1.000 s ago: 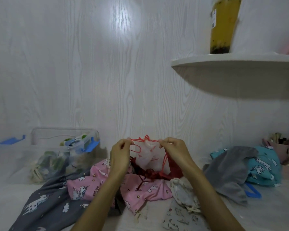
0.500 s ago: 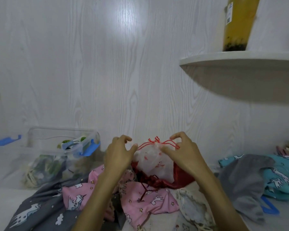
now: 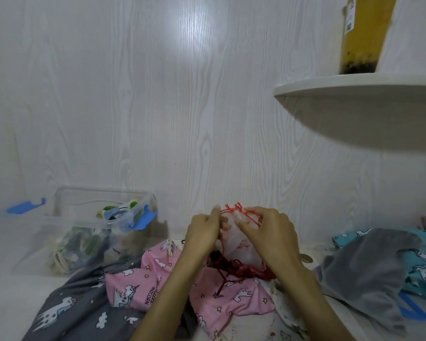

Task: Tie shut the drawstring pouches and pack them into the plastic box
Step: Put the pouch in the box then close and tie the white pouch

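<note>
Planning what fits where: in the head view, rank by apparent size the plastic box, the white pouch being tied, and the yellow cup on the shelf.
1. Plastic box, largest.
2. Yellow cup, though its top is cut off by the frame.
3. White pouch, smallest, partly hidden by the hands.

Two forearms enter from the lower edge of the head view, each ending in a bare hand: the left hand (image 3: 203,232) and the right hand (image 3: 271,236). Both forearms are uncovered along their whole visible length; no sleeve, cuff or glove shows on either. No ring, watch, bracelet or band can be seen on the fingers or wrists that face the camera. The fingernails visible on the left hand are short and appear unpainted. No other part of the person is in view.
</note>
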The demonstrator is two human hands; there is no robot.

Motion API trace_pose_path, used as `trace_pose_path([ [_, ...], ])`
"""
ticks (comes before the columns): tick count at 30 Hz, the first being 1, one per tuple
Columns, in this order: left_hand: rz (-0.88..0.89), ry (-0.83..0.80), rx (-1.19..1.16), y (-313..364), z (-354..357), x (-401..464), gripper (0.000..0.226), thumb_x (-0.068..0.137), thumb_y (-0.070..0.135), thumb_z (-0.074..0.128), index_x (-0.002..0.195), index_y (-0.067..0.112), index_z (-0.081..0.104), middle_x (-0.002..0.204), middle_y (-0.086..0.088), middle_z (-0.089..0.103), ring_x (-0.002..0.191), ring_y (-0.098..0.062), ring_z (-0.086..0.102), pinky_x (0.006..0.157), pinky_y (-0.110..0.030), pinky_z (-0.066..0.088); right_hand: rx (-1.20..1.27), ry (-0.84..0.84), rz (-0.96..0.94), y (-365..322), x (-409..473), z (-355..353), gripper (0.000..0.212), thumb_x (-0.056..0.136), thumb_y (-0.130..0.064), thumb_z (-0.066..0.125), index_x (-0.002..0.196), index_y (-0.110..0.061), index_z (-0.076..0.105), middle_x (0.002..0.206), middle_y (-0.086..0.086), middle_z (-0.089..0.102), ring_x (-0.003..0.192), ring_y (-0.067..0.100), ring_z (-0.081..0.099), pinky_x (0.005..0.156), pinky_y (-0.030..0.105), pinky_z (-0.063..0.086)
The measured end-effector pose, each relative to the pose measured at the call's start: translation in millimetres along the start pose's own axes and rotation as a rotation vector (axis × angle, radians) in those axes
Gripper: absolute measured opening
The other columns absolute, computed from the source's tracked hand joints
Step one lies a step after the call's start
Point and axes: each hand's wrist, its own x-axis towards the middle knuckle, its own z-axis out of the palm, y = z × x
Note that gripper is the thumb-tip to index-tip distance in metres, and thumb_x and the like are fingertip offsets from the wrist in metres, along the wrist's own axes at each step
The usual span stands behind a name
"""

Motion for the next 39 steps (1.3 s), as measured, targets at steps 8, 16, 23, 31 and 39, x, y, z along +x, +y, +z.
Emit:
trace_pose_path([
  [8, 0.036, 0.195, -0.286, -14.7, -4.1, 4.0, 0.016, 0.085, 0.037, 0.067, 0.08, 0.023, 0.072, 0.084, 0.006, 0.074, 0.063, 0.003, 0.068, 0.056, -0.021, 0.052, -0.01, -0.118, -0.047, -5.7, -1.3, -3.7, 0.038, 0.081, -0.056, 0.061, 0.11, -0.033, 0.069, 0.108, -0.012, 0.071, 0.098, 0.008, 0.065, 0.075, 0.022, 0.049],
  [16, 0.102, 0.374, -0.337, -22.5, -9.8, 13.0, 0.013, 0.087, 0.029, 0.066, 0.078, 0.022, 0.072, 0.076, 0.005, 0.072, 0.072, -0.006, 0.067, 0.071, -0.029, 0.054, 0.041, -0.126, -0.035, -6.9, -3.0, 1.2, 0.037, 0.077, -0.06, 0.062, 0.098, -0.032, 0.074, 0.091, -0.01, 0.074, 0.086, 0.008, 0.067, 0.07, 0.024, 0.051],
  [23, 0.258, -0.045, -0.221, -22.2, -11.6, 15.5, 0.02, 0.096, 0.012, 0.049, 0.09, 0.011, 0.068, 0.085, 0.0, 0.071, 0.072, 0.0, 0.069, 0.081, -0.019, 0.056, 0.086, -0.425, -0.038, 10.4, -15.7, 44.1, 0.052, 0.084, -0.032, 0.064, 0.041, -0.026, 0.035, 0.037, -0.017, 0.046, 0.04, 0.007, 0.034, 0.046, 0.02, 0.025],
  [31, 0.134, -0.484, 0.049, -14.3, -28.8, 15.7, 0.02, 0.094, 0.008, 0.052, 0.096, 0.003, 0.071, 0.072, 0.005, 0.073, 0.058, 0.001, 0.06, 0.066, -0.011, 0.053, 0.11, -1.006, -0.021, 36.6, 3.8, -19.0, 0.031, 0.084, -0.043, 0.066, 0.085, -0.014, 0.076, 0.072, 0.008, 0.066, 0.063, 0.01, 0.051, 0.064, 0.018, 0.041],
  [39, 0.189, -0.724, 0.326, -2.4, -7.5, -4.4, 0.025, 0.092, 0.014, 0.059, 0.08, -0.002, 0.074, 0.084, 0.003, 0.073, 0.085, -0.009, 0.066, 0.093, -0.027, 0.049, 0.148, -0.781, -0.011, 28.4, 16.4, -72.8, 0.041, 0.089, -0.045, 0.055, 0.06, -0.017, 0.058, 0.05, -0.01, 0.047, 0.047, 0.002, 0.039, 0.052, 0.011, 0.034],
])
